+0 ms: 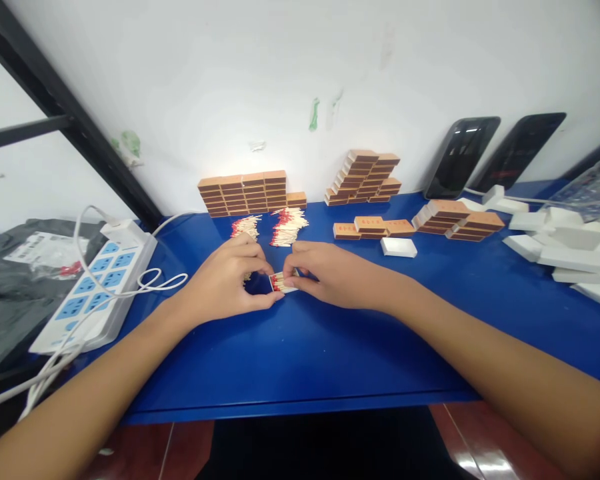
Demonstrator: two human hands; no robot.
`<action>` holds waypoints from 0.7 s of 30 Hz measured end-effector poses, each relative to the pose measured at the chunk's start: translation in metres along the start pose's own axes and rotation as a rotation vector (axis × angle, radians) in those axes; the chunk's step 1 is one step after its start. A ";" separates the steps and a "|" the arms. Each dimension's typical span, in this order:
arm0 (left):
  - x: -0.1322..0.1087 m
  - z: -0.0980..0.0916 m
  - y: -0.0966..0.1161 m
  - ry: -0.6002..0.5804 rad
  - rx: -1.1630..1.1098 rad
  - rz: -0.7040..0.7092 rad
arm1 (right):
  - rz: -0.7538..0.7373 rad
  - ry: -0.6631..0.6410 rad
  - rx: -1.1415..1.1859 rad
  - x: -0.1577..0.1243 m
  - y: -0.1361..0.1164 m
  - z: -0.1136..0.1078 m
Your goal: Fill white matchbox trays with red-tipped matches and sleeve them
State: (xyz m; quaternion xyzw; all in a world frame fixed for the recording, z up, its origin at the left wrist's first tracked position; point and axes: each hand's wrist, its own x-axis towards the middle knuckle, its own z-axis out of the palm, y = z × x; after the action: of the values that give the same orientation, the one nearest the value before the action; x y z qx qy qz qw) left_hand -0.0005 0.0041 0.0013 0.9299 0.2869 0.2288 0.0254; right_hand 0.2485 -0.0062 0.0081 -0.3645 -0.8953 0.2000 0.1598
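At the far left we see a dark plastic bag [5,293] with a white label, and beside it a white power strip [123,307] with blue sockets, a plug in its upper end and white cables looping over it. Next comes our left hand [230,277], half open in a C, its thumb and fingertips steadying the left end of a small tray [296,274] of red-tipped matches [279,283]. This tray sits on the blue table [300,360] between our two hands. Behind the left hand, by the wall, we have a neat block of brown matchboxes [243,193], with two loose match piles [289,230] in front of it. Our right hand [337,275] is curled, thumb and fingers drawn close over the tray's right end; we cannot tell whether they grip the tray or the matches. Beyond it stand a stepped matchbox stack [365,177], a low row of boxes [370,227], a white tray [399,247] and another box stack [455,220]. Farther right, two black phone-like slabs [463,157] lean against the wall, near a heap of white trays [575,257].
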 end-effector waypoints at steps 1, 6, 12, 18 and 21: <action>0.000 0.000 0.000 0.002 -0.004 -0.002 | -0.007 -0.007 0.011 0.000 0.000 0.000; 0.000 -0.001 0.002 -0.001 -0.014 -0.013 | -0.015 -0.001 0.017 0.000 0.003 0.000; 0.000 -0.002 0.002 -0.011 -0.011 -0.011 | -0.033 -0.024 0.024 0.001 0.005 0.001; 0.001 -0.001 0.001 -0.001 -0.009 0.015 | -0.050 -0.036 0.037 0.002 0.005 0.001; 0.001 -0.001 0.002 -0.012 -0.009 0.004 | 0.002 -0.029 -0.016 0.001 0.005 0.001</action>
State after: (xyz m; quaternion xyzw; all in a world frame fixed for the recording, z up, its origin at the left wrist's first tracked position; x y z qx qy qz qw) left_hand 0.0003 0.0030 0.0025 0.9318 0.2836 0.2245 0.0310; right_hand 0.2501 -0.0022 0.0052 -0.3639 -0.8987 0.1982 0.1435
